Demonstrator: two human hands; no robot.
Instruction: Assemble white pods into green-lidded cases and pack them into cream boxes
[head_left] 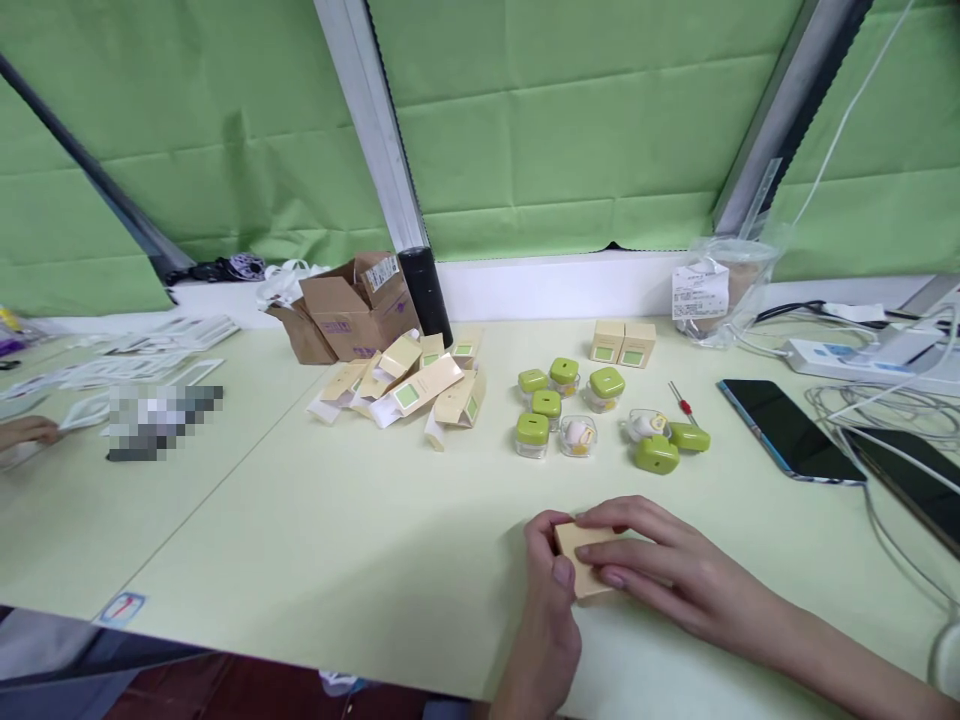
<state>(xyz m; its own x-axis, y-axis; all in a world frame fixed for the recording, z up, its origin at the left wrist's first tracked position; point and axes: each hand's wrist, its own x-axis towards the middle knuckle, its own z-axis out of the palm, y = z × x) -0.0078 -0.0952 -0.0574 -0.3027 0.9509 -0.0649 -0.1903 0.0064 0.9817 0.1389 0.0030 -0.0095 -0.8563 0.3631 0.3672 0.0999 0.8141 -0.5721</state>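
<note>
A small cream carton sits low over the table at the front, between both hands. My left hand grips its left side, thumb near the front and fingers behind. Across its top and far edge lie the fingers of my right hand. Just beyond stand several small clear jars with green lids. One uncovered clear jar is among them, and another jar lies beside loose green lids. Two upright cartons stand side by side behind.
Opened, flattened-looking cartons are heaped left of the jars, before a brown cardboard box and a black cylinder. A phone, cables and a power strip occupy the right. Another person's hand is at far left.
</note>
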